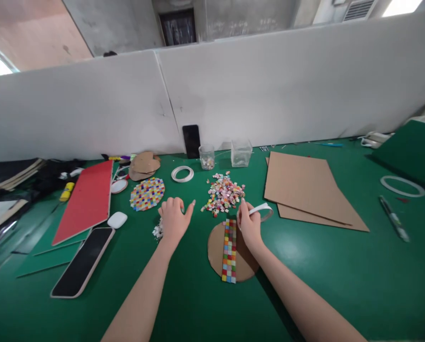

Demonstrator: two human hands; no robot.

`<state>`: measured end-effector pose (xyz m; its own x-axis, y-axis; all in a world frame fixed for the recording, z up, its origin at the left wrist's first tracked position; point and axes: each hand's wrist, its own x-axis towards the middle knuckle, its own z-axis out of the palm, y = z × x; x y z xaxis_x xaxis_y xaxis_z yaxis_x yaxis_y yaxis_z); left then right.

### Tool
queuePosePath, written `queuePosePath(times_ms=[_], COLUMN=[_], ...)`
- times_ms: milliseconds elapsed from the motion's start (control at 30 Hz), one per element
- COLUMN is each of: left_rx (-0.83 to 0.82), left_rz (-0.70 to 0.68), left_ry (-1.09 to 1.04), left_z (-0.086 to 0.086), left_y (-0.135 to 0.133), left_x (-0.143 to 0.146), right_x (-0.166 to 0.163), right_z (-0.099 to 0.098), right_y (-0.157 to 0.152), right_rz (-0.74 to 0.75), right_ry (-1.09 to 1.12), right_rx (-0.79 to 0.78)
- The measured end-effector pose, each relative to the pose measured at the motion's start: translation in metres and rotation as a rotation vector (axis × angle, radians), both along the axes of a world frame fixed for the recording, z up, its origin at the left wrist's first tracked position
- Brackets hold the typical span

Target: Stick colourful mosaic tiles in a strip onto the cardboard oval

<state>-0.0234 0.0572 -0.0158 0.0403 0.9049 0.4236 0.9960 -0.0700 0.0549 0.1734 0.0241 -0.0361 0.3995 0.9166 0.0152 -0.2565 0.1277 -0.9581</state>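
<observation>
My left hand [175, 219] is beside a small pile of white scraps [157, 231], partly covering it. Its thumb is spread away from the bent fingers, and nothing shows in its grasp. In a pinch, my right hand [250, 223] holds a curling white strip of tape [267, 211]. It is over the right side of a round cardboard disc [215, 249]. Several rows of coloured mosaic tiles [229, 251] run top to bottom across that disc. Beyond both hands lies a heap of loose mosaic tiles [224, 192].
A finished-looking tiled disc [147, 194], a tape roll [183, 174], a cup of tiles [207, 159] and a clear square container [241, 154] stand behind. Cardboard sheets [301, 190] and a pen [393, 218] lie right; a phone [83, 263] and red board [87, 202] left.
</observation>
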Motion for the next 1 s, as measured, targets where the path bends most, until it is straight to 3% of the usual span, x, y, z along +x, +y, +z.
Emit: queuePosePath(times_ms=[267, 467, 667, 867, 1000], left_rx=[-0.111, -0.095, -0.083, -0.019, 0.032], left_rz=[-0.032, 0.035, 0.005, -0.023, -0.126], left_ry=[0.065, 0.028, 0.0, -0.136, -0.273], left_z=[0.0, 0.007, 0.004, 0.005, 0.009], left_y=[-0.007, -0.008, -0.011, -0.008, -0.007], left_x=[0.008, -0.001, 0.0, -0.001, 0.003], right_x=[-0.001, -0.002, -0.001, 0.0, 0.0], right_z=[-0.003, -0.005, -0.006, -0.007, -0.005], right_y=[-0.002, -0.003, -0.004, -0.005, -0.005], right_rz=[0.003, 0.019, 0.017, 0.039, 0.052], right_ry=[-0.022, -0.028, -0.065, -0.099, -0.111], right_rx=[-0.063, -0.092, -0.067, -0.067, -0.062])
